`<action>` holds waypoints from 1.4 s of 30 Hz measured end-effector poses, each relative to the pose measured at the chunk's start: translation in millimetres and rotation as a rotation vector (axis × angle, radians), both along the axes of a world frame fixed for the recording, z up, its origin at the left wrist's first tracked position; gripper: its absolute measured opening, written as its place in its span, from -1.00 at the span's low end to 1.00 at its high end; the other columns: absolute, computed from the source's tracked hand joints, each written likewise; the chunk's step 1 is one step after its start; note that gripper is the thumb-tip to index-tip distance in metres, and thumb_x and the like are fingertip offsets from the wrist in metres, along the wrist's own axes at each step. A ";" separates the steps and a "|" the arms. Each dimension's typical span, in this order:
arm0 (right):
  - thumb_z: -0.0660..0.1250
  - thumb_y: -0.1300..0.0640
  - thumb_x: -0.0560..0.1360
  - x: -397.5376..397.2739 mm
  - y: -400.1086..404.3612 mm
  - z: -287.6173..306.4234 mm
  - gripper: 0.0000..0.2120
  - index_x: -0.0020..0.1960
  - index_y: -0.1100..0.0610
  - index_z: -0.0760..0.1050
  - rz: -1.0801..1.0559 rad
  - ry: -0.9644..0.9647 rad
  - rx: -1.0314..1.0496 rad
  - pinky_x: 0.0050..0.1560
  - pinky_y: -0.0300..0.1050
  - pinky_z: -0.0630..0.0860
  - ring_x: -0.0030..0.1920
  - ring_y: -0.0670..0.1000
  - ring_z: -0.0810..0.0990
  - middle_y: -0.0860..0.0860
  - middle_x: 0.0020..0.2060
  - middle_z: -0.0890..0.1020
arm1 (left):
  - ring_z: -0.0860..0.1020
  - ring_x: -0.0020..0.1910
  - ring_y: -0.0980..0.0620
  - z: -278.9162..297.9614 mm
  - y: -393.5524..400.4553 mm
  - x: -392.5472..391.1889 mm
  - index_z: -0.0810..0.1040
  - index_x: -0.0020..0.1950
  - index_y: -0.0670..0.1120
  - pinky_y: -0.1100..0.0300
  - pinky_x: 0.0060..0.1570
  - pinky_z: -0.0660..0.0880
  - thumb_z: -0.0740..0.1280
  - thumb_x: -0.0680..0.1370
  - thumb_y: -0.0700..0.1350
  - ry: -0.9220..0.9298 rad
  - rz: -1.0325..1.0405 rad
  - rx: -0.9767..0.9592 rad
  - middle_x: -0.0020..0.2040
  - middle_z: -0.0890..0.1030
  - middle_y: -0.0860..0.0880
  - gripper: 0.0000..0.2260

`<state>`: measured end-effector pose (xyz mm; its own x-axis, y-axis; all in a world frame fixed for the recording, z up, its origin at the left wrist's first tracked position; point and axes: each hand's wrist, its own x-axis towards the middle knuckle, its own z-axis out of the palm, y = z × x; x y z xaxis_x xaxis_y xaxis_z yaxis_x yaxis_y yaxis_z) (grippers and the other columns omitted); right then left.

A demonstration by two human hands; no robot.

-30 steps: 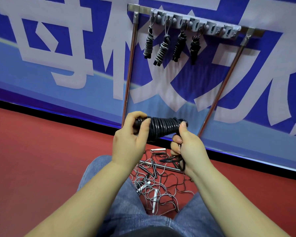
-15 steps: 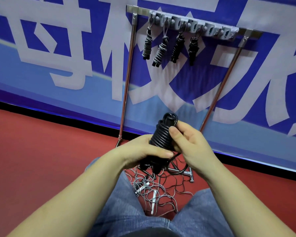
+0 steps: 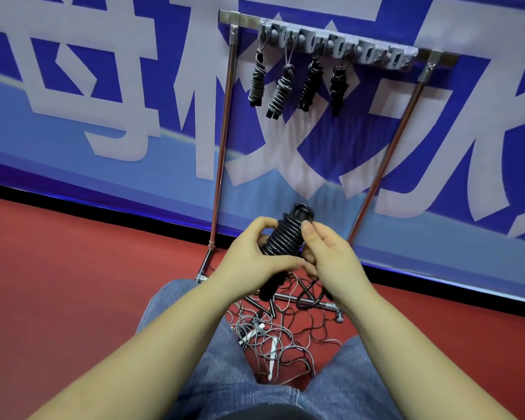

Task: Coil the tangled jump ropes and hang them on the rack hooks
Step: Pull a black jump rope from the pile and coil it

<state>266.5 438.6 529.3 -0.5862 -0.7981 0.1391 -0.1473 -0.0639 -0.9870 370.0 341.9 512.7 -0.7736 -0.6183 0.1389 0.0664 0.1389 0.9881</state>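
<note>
Currently we're holding the black coiled rope [image 3: 285, 237] upright-ish, tilted, in front of our lap, between both hands and below the rack [image 3: 340, 40]. We're wrapping the left hand [image 3: 255, 256] around the lower part of the coil, fingers curled behind it and thumb lying across the front. We're pinching the upper side of the coil with the right hand [image 3: 331, 259], thumb pressing against the wraps, other fingers curled behind. A loose black loop [image 3: 308, 298] is hanging out below the right hand. We're seeing four coiled ropes [image 3: 297, 83] hanging on hooks at the left half of the rack's bar, two grey and two black, apart from each other. Tangled ropes [image 3: 273, 338] are lying on the red floor [image 3: 73, 283] between our jeans-covered knees [image 3: 212, 368], right by the rack's base bar [image 3: 303, 300], with white handles [image 3: 272, 356] in the pile. Behind the rack we're facing a blue banner [image 3: 103, 86] with large pale characters.
</note>
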 end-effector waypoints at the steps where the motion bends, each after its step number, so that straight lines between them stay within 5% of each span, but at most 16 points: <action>1: 0.20 0.03 0.56 -2.5 -0.3 -0.4 -0.77 0.10 0.13 0.51 0.060 -0.072 0.005 -0.52 -0.32 0.20 -0.56 -0.17 0.20 -0.09 -0.52 0.29 | 0.57 -0.35 -0.07 2.2 1.0 0.2 0.47 0.10 -0.07 0.01 -0.24 0.56 0.59 0.28 -0.23 0.014 -0.002 0.047 -0.23 0.65 -0.11 -0.52; 3: 0.20 0.10 0.55 -9.3 1.2 -1.4 -0.75 0.21 0.08 0.48 0.179 -0.236 0.004 -0.52 -0.32 0.25 -0.55 -0.15 0.22 -0.03 -0.46 0.32 | 0.57 -0.38 0.01 7.5 0.0 -0.2 0.47 0.14 -0.13 0.12 -0.27 0.54 0.53 0.34 -0.31 0.030 -0.006 0.146 -0.31 0.63 -0.04 -0.56; 7: 0.09 0.19 0.61 -22.0 8.3 -2.6 -0.78 0.07 0.17 0.50 0.245 -0.415 0.073 -0.49 -0.29 0.30 -0.53 -0.12 0.27 -0.06 -0.50 0.31 | 0.57 -0.39 -0.04 19.3 -9.4 0.5 0.47 0.15 -0.17 0.11 -0.30 0.53 0.51 0.26 -0.26 0.048 -0.073 0.372 -0.33 0.61 -0.06 -0.52; 12: 0.17 0.16 0.60 -26.6 11.9 -2.1 -0.81 -0.10 0.19 0.49 0.264 -0.019 0.318 -0.41 -0.29 0.32 -0.49 -0.08 0.33 -0.04 -0.51 0.34 | 0.55 -0.43 -0.05 36.7 -17.1 4.5 0.48 -0.04 -0.11 0.15 -0.45 0.54 0.26 0.52 -0.30 0.118 -0.148 0.486 -0.31 0.55 -0.09 -0.90; 17: 0.19 0.05 0.60 -25.9 11.5 1.5 -0.78 -0.12 0.15 0.50 0.237 0.198 0.450 -0.40 -0.24 0.40 -0.47 -0.07 0.39 -0.02 -0.47 0.41 | 0.55 -0.42 -0.05 39.0 -31.6 0.9 0.49 -0.06 -0.13 0.10 -0.38 0.58 0.31 0.51 -0.27 0.076 -0.044 0.427 -0.25 0.52 -0.12 -0.93; 24: 0.07 0.19 0.65 -25.1 6.4 -2.4 -0.77 0.21 0.12 0.43 0.202 0.164 0.428 -0.39 -0.24 0.41 -0.36 -0.06 0.48 0.03 -0.27 0.56 | 0.57 -0.37 -0.07 35.7 -43.9 -2.5 0.58 0.11 0.04 0.06 -0.17 0.58 0.45 0.41 -0.28 -0.008 0.077 0.242 -0.24 0.62 -0.06 -0.66; 27: 0.09 0.20 0.64 -26.2 4.9 -2.3 -0.79 0.17 0.11 0.47 0.163 0.198 0.417 -0.39 -0.26 0.43 -0.38 -0.11 0.53 0.03 -0.26 0.56 | 0.56 -0.38 -0.04 40.0 -43.4 -2.2 0.58 -0.04 0.12 0.10 -0.23 0.58 0.45 0.42 -0.28 -0.015 0.080 0.178 -0.24 0.59 -0.08 -0.70; 29: 0.15 0.19 0.62 -28.5 4.6 -0.9 -0.82 0.10 0.12 0.51 0.086 0.243 0.394 -0.45 -0.30 0.41 -0.45 -0.14 0.52 0.02 -0.30 0.57 | 0.56 -0.41 -0.01 42.2 -44.7 -2.9 0.57 0.05 0.12 0.17 -0.31 0.57 0.45 0.42 -0.28 -0.025 0.098 0.155 -0.24 0.58 -0.08 -0.65; 32: 0.24 0.11 0.58 -30.0 5.2 0.8 -0.85 0.00 0.13 0.56 -0.017 0.454 0.445 -0.41 -0.28 0.39 -0.51 -0.13 0.47 -0.02 -0.37 0.59 | 0.56 -0.49 0.08 43.7 -49.1 -4.7 0.43 0.35 0.06 0.28 -0.45 0.51 0.47 0.41 -0.29 -0.050 0.143 0.114 -0.26 0.59 -0.05 -0.43; 36: 0.20 -0.04 0.58 -13.4 5.1 10.8 -0.76 -0.09 0.10 0.52 0.032 0.827 0.598 -0.31 -0.17 0.37 -0.37 -0.06 0.49 -0.02 -0.34 0.57 | 0.57 -0.46 0.19 39.9 -54.3 -10.7 0.31 0.45 0.02 0.44 -0.48 0.44 0.52 0.37 -0.19 -0.250 0.215 -0.197 -0.19 0.59 0.03 -0.29; 38: 0.17 -0.11 0.58 -2.4 3.4 20.3 -0.69 -0.05 0.13 0.49 0.077 1.032 0.656 -0.25 -0.10 0.33 -0.18 0.06 0.52 0.05 -0.22 0.58 | 0.58 -0.28 0.14 36.8 -55.3 -14.9 0.35 0.40 -0.01 0.42 -0.36 0.48 0.52 0.36 -0.12 -0.396 0.251 -0.384 -0.05 0.57 0.02 -0.34; 40: 0.16 -0.14 0.58 5.3 -0.8 31.7 -0.68 -0.06 0.12 0.43 0.170 1.207 0.720 -0.24 -0.10 0.29 -0.11 0.11 0.49 0.05 -0.18 0.53 | 0.57 -0.09 -0.02 32.8 -52.4 -20.5 0.46 0.24 -0.05 0.19 -0.16 0.51 0.49 0.36 -0.06 -0.556 0.237 -0.592 0.03 0.59 -0.04 -0.52; 42: 0.16 -0.14 0.58 7.9 -7.4 44.2 -0.70 -0.08 0.09 0.43 0.268 1.361 0.759 -0.23 -0.11 0.28 -0.08 0.12 0.50 0.05 -0.19 0.50 | 0.56 -0.03 -0.13 29.3 -45.3 -25.2 0.49 0.04 -0.08 0.12 -0.17 0.46 0.46 0.36 -0.02 -0.688 0.175 -0.762 -0.01 0.60 -0.09 -0.68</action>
